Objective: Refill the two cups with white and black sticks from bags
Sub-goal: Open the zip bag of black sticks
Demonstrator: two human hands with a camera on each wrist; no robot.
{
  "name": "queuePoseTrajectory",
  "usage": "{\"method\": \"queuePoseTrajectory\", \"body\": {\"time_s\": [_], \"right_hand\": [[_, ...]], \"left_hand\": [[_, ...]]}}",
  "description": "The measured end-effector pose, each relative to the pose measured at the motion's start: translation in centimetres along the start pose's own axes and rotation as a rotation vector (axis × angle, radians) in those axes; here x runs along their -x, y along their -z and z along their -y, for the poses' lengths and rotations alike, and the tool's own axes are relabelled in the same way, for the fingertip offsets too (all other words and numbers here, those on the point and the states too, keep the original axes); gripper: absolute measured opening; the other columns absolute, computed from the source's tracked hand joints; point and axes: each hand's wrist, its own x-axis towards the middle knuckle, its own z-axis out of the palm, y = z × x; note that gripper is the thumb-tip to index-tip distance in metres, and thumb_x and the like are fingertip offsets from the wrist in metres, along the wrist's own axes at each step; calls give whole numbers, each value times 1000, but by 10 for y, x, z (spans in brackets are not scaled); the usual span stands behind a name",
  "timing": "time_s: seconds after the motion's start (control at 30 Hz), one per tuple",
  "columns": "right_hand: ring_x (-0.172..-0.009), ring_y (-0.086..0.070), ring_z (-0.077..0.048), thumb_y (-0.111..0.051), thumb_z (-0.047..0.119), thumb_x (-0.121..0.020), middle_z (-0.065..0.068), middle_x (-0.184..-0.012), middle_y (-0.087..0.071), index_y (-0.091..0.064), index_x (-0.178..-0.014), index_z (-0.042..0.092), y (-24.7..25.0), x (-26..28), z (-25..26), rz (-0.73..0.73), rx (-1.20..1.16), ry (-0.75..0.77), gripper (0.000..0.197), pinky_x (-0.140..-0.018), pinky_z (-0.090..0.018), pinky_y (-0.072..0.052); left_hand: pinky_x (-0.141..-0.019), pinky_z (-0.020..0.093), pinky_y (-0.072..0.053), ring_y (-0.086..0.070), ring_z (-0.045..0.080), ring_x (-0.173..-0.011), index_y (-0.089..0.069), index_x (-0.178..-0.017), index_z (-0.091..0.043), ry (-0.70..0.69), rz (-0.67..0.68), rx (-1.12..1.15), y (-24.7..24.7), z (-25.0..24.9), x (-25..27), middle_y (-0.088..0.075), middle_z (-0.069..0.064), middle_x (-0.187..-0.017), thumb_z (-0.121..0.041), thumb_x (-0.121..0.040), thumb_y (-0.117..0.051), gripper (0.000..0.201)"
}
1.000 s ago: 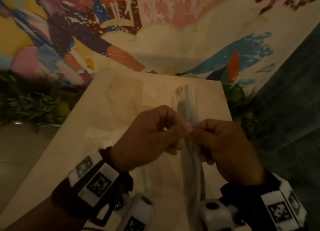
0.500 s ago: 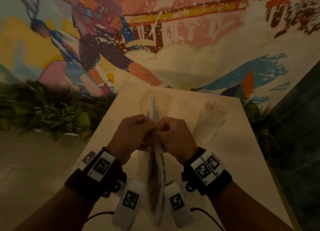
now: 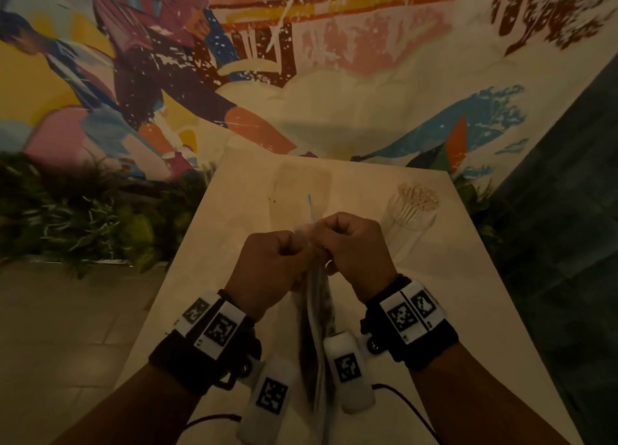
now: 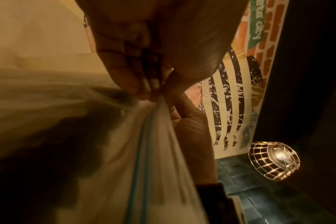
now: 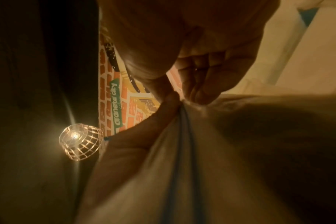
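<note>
A clear zip bag (image 3: 314, 314) with a blue seal strip hangs between my hands above the pale table (image 3: 468, 311); dark shapes show inside it. My left hand (image 3: 267, 270) pinches one side of the bag's top edge (image 4: 150, 115), and my right hand (image 3: 351, 247) pinches the other side (image 5: 182, 118). Both hands are fisted close together. A clear cup (image 3: 413, 210) full of white sticks stands at the table's far right. A second clear bag (image 3: 301, 190) lies flat at the far middle of the table.
A painted mural wall (image 3: 301, 76) rises behind the table. Green plants (image 3: 83, 217) line the floor at the left, and a dark tiled surface (image 3: 568, 210) is on the right. A caged lamp (image 4: 274, 160) glows in both wrist views. Cables (image 3: 401, 398) trail near my wrists.
The head view has swung and pulled back, so the cup of white sticks is now in sight. My hands came closer together on the bag's top edge.
</note>
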Motion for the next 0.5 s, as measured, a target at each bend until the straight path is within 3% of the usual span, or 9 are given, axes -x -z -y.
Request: {"method": "queuePoseTrajectory", "body": {"time_s": [0.13,0.2,0.3,0.4,0.5], "right_hand": [[-51,-59,-19,-64,9,-87,-7,-63,-65,-69,-80,4,8,-2,-2,105,-176,-82,11,-46,-24,-47],[-57,-62,-26,-61,8,-88,-13,-70,-67,-69,-83,1,11,-5,-4,121,-236,-101,12,-50,-28,-51],[-58,-63,-27,-57,6,-90,-16,-72,-67,-68,-86,-3,16,-8,-4,170,-233,-90,15,-51,-30,-52],[-56,-64,-23,-58,5,-90,-13,-70,-68,-68,-87,-1,21,-10,-1,211,-163,-23,13,-50,-29,-54],[-53,-66,-18,-60,1,-88,-9,-66,-69,-66,-90,4,27,-15,2,241,-126,24,7,-47,-25,-53]], "left_hand": [[-57,34,-52,-60,28,-60,-62,-76,5,112,70,178,-1,-1,-5,-61,21,-69,-10,-78,-70,17],[-64,39,-53,-61,31,-67,-61,-79,-3,153,90,265,-3,-3,-7,-63,20,-76,-9,-86,-61,9],[-54,31,-52,-59,24,-57,-60,-81,-9,161,40,328,-7,-11,-13,-62,8,-69,-17,-90,-56,13],[-50,29,-50,-59,20,-48,-59,-82,-10,126,-8,233,-10,-15,-23,-63,4,-60,-37,-75,-66,28],[-48,28,-49,-59,19,-45,-59,-78,-8,81,-44,168,-13,-18,-29,-62,5,-55,-23,-84,-66,17]]}}
